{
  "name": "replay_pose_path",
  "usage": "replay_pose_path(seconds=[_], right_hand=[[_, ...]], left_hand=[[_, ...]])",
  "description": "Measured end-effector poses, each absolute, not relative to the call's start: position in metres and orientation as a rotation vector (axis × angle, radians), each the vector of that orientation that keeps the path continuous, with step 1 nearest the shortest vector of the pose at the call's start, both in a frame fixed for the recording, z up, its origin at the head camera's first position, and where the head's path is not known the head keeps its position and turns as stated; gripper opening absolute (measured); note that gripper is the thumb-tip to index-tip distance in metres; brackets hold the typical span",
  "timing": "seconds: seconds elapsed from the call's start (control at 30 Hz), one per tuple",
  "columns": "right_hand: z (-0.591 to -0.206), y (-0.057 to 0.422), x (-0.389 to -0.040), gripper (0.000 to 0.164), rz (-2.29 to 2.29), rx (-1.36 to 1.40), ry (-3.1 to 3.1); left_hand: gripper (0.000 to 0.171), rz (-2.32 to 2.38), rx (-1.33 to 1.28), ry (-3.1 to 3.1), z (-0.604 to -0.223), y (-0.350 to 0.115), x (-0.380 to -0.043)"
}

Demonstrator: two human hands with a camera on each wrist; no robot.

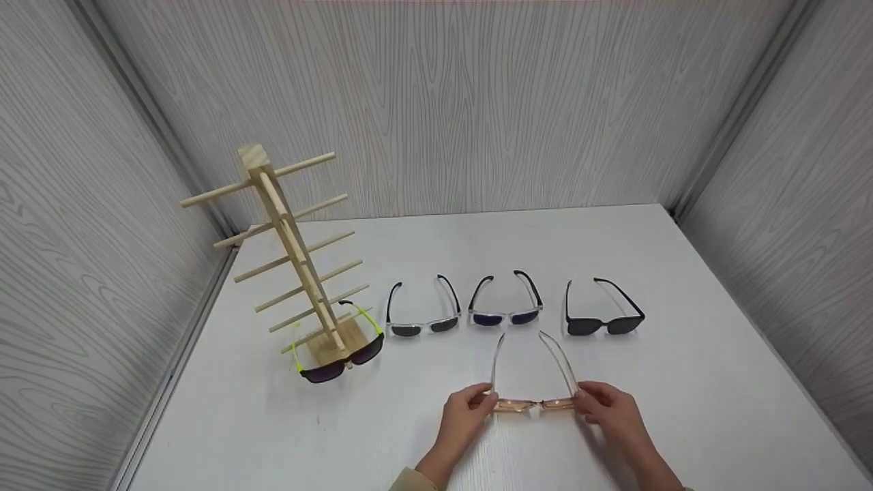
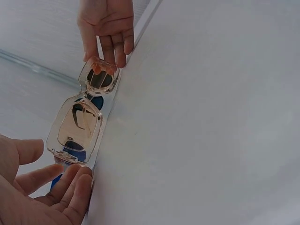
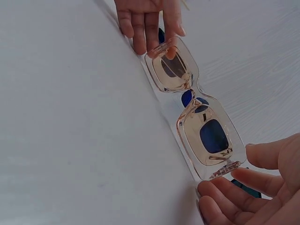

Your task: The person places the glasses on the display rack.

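1. While both my hands attend to one pair of glasses, my left hand (image 1: pixel 467 409) holds its left outer corner in a light pinch, thumb and index finger nearly together, the other fingers loosely bent.
2. Matching it at the opposite corner, my right hand (image 1: pixel 614 409) grips lightly by the hinge, thumb on one side and bent fingers on the other.
3. Between them are the transparent-framed glasses with peach-tinted lenses (image 1: pixel 514 406), over the near part of the smooth white counter (image 1: pixel 409 395). Their temples are unfolded and point away from me; I cannot tell whether the lower rim touches the counter.
4. Both my forearms reach in from the near side and sit well apart, with a beige sleeve (image 1: pixel 414 479) at my left wrist.
5. Farther out, three pairs lie unfolded in a row: clear-fronted sunglasses with dark grey lenses and black temples (image 1: pixel 445 324), clear-fronted sunglasses with blue-violet lenses and black temples (image 1: pixel 487 319), and all-black sunglasses (image 1: pixel 584 326).
6. Off to my left, the pale wooden stand with crosswise rods (image 1: pixel 293 245) carries black-framed sunglasses with neon-yellow temples (image 1: pixel 326 371) low down. By my reckoning, that makes one pair on the stand and four off it, counting the one I hold.
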State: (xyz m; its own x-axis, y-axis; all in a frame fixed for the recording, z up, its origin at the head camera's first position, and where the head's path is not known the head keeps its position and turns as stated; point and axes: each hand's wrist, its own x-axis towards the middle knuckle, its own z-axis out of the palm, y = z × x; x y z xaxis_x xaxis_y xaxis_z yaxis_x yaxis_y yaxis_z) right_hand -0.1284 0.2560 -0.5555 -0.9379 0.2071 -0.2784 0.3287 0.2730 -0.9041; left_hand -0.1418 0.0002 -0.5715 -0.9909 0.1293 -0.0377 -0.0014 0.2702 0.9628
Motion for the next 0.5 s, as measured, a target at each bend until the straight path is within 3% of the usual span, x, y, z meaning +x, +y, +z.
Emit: replay_pose_path(seconds=[0.5], right_hand=[[-0.5505, 0.25, -0.127, 0.039, -1.94, 0.486, 2.319]], left_hand=[[0.037, 1.941, 0.025, 2.281, -0.5639, -0.0064, -0.1417]])
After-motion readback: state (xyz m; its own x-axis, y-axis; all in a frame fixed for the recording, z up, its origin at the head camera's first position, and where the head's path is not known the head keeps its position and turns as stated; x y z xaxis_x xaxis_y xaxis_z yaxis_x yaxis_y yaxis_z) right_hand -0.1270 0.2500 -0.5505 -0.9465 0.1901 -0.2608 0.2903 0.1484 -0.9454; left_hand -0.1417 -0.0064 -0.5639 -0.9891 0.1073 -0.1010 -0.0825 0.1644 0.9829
